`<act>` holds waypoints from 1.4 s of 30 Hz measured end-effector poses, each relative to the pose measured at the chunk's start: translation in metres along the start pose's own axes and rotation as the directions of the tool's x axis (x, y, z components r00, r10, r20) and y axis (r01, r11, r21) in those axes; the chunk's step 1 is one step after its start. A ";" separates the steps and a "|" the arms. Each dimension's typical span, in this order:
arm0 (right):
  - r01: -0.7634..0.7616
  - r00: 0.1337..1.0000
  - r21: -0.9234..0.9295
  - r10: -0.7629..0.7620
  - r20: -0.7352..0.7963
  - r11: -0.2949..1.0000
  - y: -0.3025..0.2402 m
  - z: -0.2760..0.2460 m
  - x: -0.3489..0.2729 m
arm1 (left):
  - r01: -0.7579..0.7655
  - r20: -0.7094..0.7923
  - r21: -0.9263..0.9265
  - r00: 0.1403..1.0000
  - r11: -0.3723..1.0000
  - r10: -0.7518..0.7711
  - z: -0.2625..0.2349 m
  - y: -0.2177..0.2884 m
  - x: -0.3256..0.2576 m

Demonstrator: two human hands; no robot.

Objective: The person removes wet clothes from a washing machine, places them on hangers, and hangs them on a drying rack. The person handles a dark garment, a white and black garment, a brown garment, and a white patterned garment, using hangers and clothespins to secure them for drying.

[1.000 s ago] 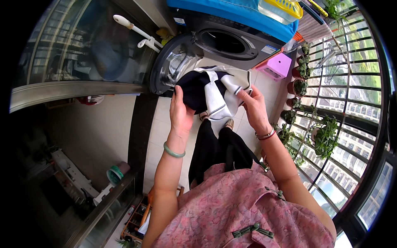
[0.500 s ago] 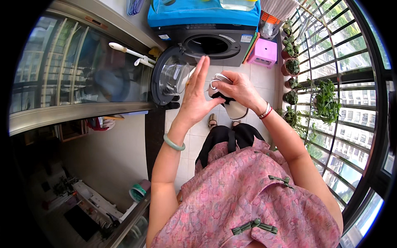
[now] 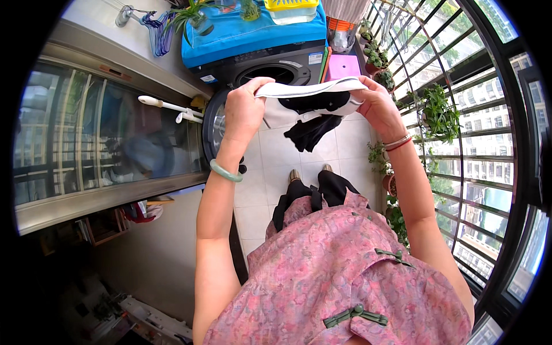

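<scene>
A black-and-white garment (image 3: 282, 110) is stretched sideways in front of me, its white band along the top edge. My left hand (image 3: 244, 108) grips the band's left end with the fingers closed. At the other end, my right hand (image 3: 379, 109) pinches the band. Black cloth hangs below the middle, over the tiled floor. Whether the garment is shorts or something else I cannot tell. Beyond it stands a dark washing machine (image 3: 230, 73); its round door (image 3: 213, 132) is swung out to the left, partly behind my left hand and forearm.
A blue cover (image 3: 247, 39) on the machine bears plants in glass jars and a yellow basket (image 3: 292, 4). A pink stool (image 3: 343, 64) stands to its right. Potted plants (image 3: 384, 80) line the barred window side. Hangers (image 3: 158, 34) and a white-handled pole (image 3: 164, 104) are at left.
My hands have moved apart, and my left hand, open before, now holds the garment. The bunched garment with a white cord loop is now spread wide. The view has shifted.
</scene>
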State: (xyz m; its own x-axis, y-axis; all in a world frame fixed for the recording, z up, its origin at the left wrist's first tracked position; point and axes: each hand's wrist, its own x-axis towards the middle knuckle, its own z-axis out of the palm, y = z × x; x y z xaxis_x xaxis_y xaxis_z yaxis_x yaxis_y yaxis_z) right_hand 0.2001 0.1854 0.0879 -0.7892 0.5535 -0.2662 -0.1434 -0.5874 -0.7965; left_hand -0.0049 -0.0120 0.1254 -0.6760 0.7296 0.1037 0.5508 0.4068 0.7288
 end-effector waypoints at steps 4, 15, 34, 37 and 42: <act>0.557 0.658 -0.522 -0.727 -0.197 0.646 0.008 0.031 -0.028 | -0.389 -0.400 -0.441 0.892 0.809 0.210 -0.001 0.033 -0.019; -0.079 0.991 -0.146 0.093 0.094 0.986 0.024 0.019 -0.021 | 0.320 0.335 -0.766 0.939 0.557 -0.080 -0.004 -0.054 0.001; 0.102 0.988 -0.104 -0.113 -0.106 0.989 0.003 0.006 -0.042 | -0.115 0.290 -0.540 0.905 0.834 0.312 -0.005 -0.031 0.010; 0.232 0.943 -0.761 -0.333 0.022 0.606 0.019 -0.004 -0.044 | -0.181 0.021 -0.173 0.982 0.968 0.187 0.010 -0.018 0.013; 0.251 0.478 -0.926 -0.868 -0.133 0.281 0.017 0.029 -0.058 | -0.291 -0.238 -0.360 0.947 0.886 0.214 0.016 0.011 -0.013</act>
State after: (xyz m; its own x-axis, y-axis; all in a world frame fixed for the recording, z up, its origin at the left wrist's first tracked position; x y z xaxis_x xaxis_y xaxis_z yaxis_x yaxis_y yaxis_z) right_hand 0.2265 0.1262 0.1053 -0.1735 0.8534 0.4915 0.3149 0.5210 -0.7934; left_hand 0.0176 -0.0081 0.1219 -0.6387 0.6476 0.4155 0.5088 -0.0496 0.8594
